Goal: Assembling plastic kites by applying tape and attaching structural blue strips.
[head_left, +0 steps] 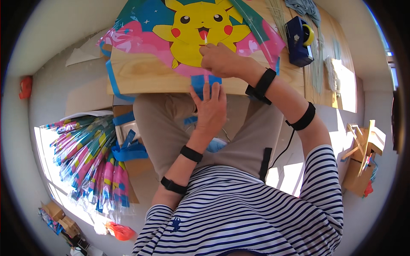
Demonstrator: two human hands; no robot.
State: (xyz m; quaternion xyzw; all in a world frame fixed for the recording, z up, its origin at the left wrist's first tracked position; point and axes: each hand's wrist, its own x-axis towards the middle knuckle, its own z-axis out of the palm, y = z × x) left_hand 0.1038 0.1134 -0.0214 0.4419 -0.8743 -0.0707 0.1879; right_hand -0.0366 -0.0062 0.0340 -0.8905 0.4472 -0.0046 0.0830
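A shiny plastic film sheet [143, 36], probably a kite, lies on the wooden table [145, 70]. It is pink, teal and blue, with a big yellow cartoon animal. My left hand [210, 106] rests at the table's front edge, its fingers stretched over the blue tab [198, 81] at the sheet's bottom corner. Just above it, my right hand [224, 62] is closed over the yellow figure's belly. A thin pale tip shows above its fingers; what they grip is hidden. A narrow pale strip shows at the blue tab by my left fingertips.
On the table's right stand a blue tape dispenser [299, 42] with a yellow roll, bundles of thin pale sticks [316, 64] and a grey-blue cloth [305, 9]. Blue straps [113, 79] hang at the table's left. Many similar folded sheets [92, 155] lie lower left, near a red bag [120, 231].
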